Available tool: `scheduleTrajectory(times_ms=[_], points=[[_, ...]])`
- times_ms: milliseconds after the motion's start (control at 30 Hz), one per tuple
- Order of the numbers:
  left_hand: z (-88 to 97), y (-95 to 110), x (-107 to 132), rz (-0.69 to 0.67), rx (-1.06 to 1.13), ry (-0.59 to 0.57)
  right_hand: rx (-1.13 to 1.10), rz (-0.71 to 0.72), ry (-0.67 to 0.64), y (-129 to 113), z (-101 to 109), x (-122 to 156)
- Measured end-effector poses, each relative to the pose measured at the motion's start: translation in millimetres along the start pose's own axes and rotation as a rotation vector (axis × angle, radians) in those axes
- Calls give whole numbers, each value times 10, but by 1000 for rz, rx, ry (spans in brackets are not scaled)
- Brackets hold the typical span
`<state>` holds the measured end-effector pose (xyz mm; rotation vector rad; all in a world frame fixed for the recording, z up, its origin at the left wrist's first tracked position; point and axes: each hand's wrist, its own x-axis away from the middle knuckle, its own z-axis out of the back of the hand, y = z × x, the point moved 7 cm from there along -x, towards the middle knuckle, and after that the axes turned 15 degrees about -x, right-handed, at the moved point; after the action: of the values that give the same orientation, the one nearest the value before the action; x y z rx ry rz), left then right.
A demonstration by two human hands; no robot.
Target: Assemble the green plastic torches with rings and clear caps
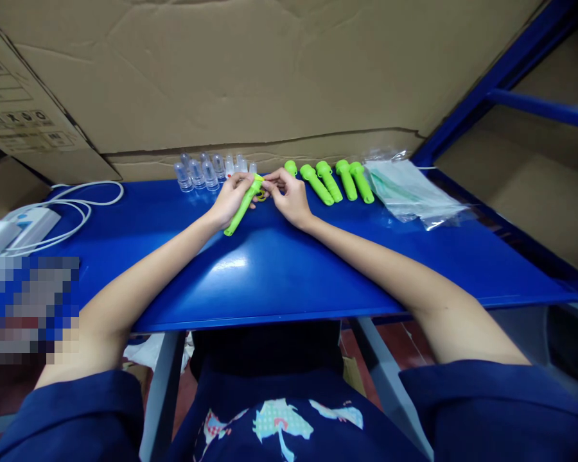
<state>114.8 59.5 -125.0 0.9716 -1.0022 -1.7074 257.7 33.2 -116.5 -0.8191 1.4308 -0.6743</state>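
Observation:
My left hand (pixel 232 197) is closed round a long bright green plastic tube (pixel 241 210), holding it tilted with its lower end on the blue table (pixel 270 269). My right hand (pixel 289 196) pinches at the tube's upper end, where a small yellow-green ring (pixel 261 194) shows between the fingers. Both hands meet near the back middle of the table.
Several more green tubes (pixel 334 181) lie in a row right of my hands. Several clear plastic caps (pixel 207 169) stand behind them. A clear plastic bag (pixel 409 189) lies at the right. White cables (pixel 72 205) and a white box (pixel 26 228) sit at the left. Cardboard forms the back wall.

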Motion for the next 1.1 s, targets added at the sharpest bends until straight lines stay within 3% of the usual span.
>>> scheduleTrajectory(times_ms=[200, 367, 633, 767, 1100], points=[[-91, 31, 101, 114, 36, -191, 41, 30, 32, -60, 24, 6], [-113, 65, 161, 103, 59, -321, 85, 30, 18, -32, 26, 12], [-149, -89, 127, 143, -34, -220, 509, 133, -305, 115, -52, -18], [-107, -136, 135, 137, -140, -150, 626, 75, -308, 187, -68, 2], [-112, -75, 146, 29, -250, -194, 530, 128, -308, 58, -125, 27]])
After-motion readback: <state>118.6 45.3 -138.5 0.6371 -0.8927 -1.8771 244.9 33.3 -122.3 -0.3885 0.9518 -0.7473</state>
